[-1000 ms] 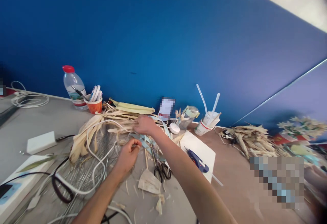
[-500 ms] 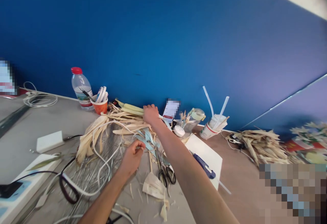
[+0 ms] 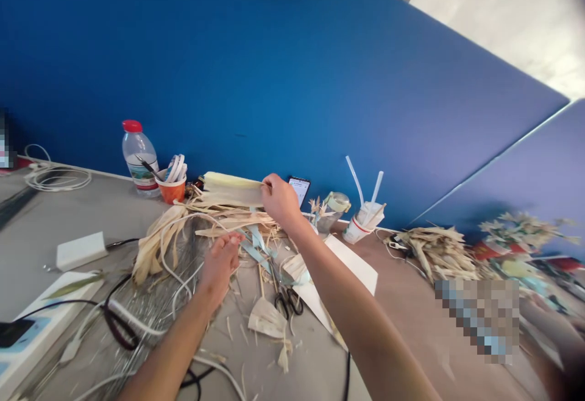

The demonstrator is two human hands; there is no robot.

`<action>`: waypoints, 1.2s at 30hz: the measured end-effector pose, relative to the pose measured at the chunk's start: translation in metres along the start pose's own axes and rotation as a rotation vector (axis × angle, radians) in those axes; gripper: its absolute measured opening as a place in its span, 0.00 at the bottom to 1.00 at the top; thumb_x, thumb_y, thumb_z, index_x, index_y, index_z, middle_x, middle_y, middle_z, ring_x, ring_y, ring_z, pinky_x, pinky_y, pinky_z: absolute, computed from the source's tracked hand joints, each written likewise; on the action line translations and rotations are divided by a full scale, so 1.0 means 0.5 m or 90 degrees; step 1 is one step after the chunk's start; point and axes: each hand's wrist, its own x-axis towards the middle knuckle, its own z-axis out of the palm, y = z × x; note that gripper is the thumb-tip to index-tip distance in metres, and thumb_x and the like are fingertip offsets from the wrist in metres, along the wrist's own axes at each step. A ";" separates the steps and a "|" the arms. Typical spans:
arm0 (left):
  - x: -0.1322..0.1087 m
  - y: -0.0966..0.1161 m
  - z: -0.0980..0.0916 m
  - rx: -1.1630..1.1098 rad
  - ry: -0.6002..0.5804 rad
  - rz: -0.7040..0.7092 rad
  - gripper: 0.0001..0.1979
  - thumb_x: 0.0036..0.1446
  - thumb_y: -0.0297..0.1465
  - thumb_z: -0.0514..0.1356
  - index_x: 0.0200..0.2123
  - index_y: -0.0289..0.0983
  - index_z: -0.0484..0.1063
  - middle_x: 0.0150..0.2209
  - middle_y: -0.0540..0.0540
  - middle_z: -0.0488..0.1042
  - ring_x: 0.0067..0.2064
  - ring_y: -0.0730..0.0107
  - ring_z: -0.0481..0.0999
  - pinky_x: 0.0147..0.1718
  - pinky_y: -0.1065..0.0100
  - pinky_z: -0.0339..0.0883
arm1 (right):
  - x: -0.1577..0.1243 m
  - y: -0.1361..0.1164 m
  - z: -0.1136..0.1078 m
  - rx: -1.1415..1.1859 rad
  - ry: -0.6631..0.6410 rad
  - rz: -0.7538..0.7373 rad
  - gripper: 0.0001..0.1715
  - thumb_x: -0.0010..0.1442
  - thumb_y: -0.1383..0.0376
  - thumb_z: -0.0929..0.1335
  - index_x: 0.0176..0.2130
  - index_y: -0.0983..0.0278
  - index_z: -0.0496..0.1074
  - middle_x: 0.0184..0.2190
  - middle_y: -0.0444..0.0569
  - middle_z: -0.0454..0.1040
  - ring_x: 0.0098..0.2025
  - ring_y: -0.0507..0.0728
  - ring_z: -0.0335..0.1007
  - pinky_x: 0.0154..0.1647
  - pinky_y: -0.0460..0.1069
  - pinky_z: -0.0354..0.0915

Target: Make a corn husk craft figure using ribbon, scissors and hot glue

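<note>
My right hand [image 3: 280, 201] is closed on the end of a wide, pale yellow corn husk [image 3: 233, 189] by the blue partition. Under that husk lies a heap of dry corn husks [image 3: 167, 236]. My left hand [image 3: 222, 265] hovers near the front of the heap, its fingers curled together; whether anything small is between them is hidden. Light blue strips [image 3: 256, 245] lie just to its right. Nearer me are black-handled scissors [image 3: 289, 303] and a cut, fan-shaped husk piece [image 3: 267, 319]. My right forearm covers part of a white board [image 3: 356, 264].
Along the partition stand a red-capped bottle [image 3: 139, 157], an orange cup [image 3: 172, 191], a phone [image 3: 299, 189], a jar [image 3: 336, 209] and a cup with straws [image 3: 361, 227]. Wires and a power strip [image 3: 50, 303] lie left. Another person's hand [image 3: 543, 322] is at far right.
My right hand has pulled the pale husk up, and it now shows broad and flat. The left hand has shifted slightly left and down. The view has turned right; the utility knife is out of sight.
</note>
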 end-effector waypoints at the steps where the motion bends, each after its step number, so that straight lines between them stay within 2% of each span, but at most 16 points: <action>1: -0.001 0.007 0.001 -0.039 -0.004 -0.003 0.16 0.47 0.41 0.64 0.35 0.38 0.70 0.39 0.48 0.74 0.17 0.85 0.50 0.17 0.74 0.48 | -0.022 -0.007 -0.009 0.014 -0.009 0.007 0.11 0.61 0.66 0.59 0.39 0.60 0.69 0.32 0.47 0.75 0.34 0.58 0.69 0.34 0.49 0.57; 4: -0.007 0.019 0.004 -0.121 -0.066 0.002 0.22 0.43 0.46 0.66 0.36 0.38 0.70 0.39 0.47 0.75 0.16 0.85 0.49 0.17 0.73 0.51 | -0.087 -0.022 -0.014 0.052 -0.025 0.020 0.11 0.57 0.69 0.61 0.40 0.61 0.68 0.34 0.48 0.74 0.36 0.58 0.69 0.36 0.49 0.59; 6: -0.011 0.020 0.007 -0.150 -0.086 0.005 0.22 0.41 0.46 0.67 0.32 0.38 0.68 0.31 0.52 0.74 0.16 0.85 0.50 0.18 0.73 0.53 | -0.121 -0.024 -0.004 0.073 -0.018 0.010 0.15 0.53 0.72 0.63 0.42 0.63 0.68 0.38 0.50 0.74 0.39 0.58 0.68 0.40 0.49 0.60; 9: -0.016 0.018 0.014 -0.192 -0.064 -0.004 0.19 0.40 0.42 0.69 0.28 0.38 0.66 0.18 0.60 0.62 0.15 0.85 0.49 0.18 0.75 0.53 | -0.156 -0.021 0.017 0.095 -0.019 0.006 0.16 0.51 0.74 0.64 0.42 0.64 0.68 0.42 0.53 0.72 0.44 0.58 0.67 0.45 0.50 0.60; 12: -0.019 0.015 0.021 -0.182 -0.032 -0.029 0.17 0.40 0.35 0.70 0.25 0.37 0.63 0.15 0.62 0.58 0.14 0.85 0.49 0.17 0.76 0.51 | -0.175 -0.016 0.030 0.100 -0.034 0.025 0.15 0.52 0.72 0.65 0.42 0.65 0.70 0.43 0.54 0.71 0.46 0.58 0.66 0.48 0.50 0.60; 15: -0.018 0.009 0.024 -0.155 -0.018 -0.055 0.17 0.39 0.29 0.70 0.22 0.37 0.61 0.14 0.62 0.56 0.13 0.86 0.48 0.14 0.76 0.46 | -0.184 -0.011 0.030 0.094 -0.088 0.039 0.12 0.54 0.65 0.67 0.41 0.65 0.72 0.41 0.54 0.73 0.44 0.58 0.68 0.46 0.49 0.61; 18: -0.015 0.002 0.019 -0.143 -0.035 -0.088 0.16 0.38 0.27 0.70 0.22 0.36 0.62 0.14 0.62 0.58 0.13 0.87 0.50 0.15 0.77 0.47 | -0.180 -0.001 0.022 0.077 -0.180 0.031 0.15 0.56 0.58 0.66 0.39 0.64 0.74 0.38 0.53 0.74 0.41 0.58 0.69 0.41 0.48 0.61; 23: -0.012 -0.007 0.007 -0.172 -0.113 -0.150 0.14 0.40 0.26 0.69 0.23 0.35 0.64 0.14 0.61 0.58 0.14 0.86 0.51 0.17 0.77 0.53 | -0.167 0.015 0.017 0.064 -0.287 0.070 0.12 0.53 0.61 0.67 0.38 0.63 0.74 0.36 0.51 0.77 0.38 0.59 0.71 0.35 0.47 0.60; 25: -0.010 -0.008 0.006 -0.210 -0.129 -0.153 0.14 0.42 0.29 0.69 0.25 0.35 0.64 0.14 0.61 0.58 0.14 0.85 0.51 0.17 0.77 0.54 | -0.169 0.014 0.025 0.089 -0.277 0.091 0.12 0.53 0.63 0.66 0.38 0.64 0.74 0.37 0.52 0.77 0.38 0.59 0.71 0.34 0.47 0.60; 28: -0.010 -0.009 0.009 -0.213 -0.086 -0.121 0.15 0.42 0.33 0.69 0.25 0.35 0.65 0.15 0.61 0.59 0.15 0.85 0.53 0.16 0.78 0.52 | -0.182 0.007 0.044 0.141 -0.247 0.116 0.11 0.54 0.64 0.65 0.37 0.65 0.73 0.35 0.51 0.77 0.36 0.57 0.71 0.32 0.46 0.59; 31: -0.011 -0.011 0.014 -0.132 -0.029 -0.119 0.16 0.37 0.32 0.71 0.26 0.35 0.67 0.18 0.59 0.65 0.17 0.84 0.59 0.16 0.78 0.53 | -0.193 0.004 0.057 0.162 -0.246 0.107 0.10 0.54 0.64 0.65 0.35 0.65 0.74 0.32 0.50 0.76 0.33 0.56 0.70 0.30 0.46 0.58; 33: -0.011 -0.012 0.015 -0.097 -0.017 -0.141 0.17 0.35 0.30 0.72 0.29 0.34 0.69 0.21 0.57 0.69 0.18 0.83 0.62 0.17 0.78 0.54 | -0.192 0.008 0.055 0.168 -0.250 0.113 0.09 0.54 0.64 0.65 0.35 0.65 0.74 0.31 0.49 0.76 0.33 0.56 0.69 0.30 0.46 0.58; 36: -0.009 -0.014 0.013 -0.102 -0.030 -0.157 0.18 0.34 0.29 0.72 0.30 0.34 0.70 0.20 0.57 0.68 0.16 0.85 0.59 0.16 0.79 0.52 | -0.181 0.021 0.041 0.185 -0.256 0.139 0.10 0.54 0.65 0.66 0.37 0.64 0.74 0.33 0.48 0.76 0.35 0.56 0.70 0.34 0.46 0.60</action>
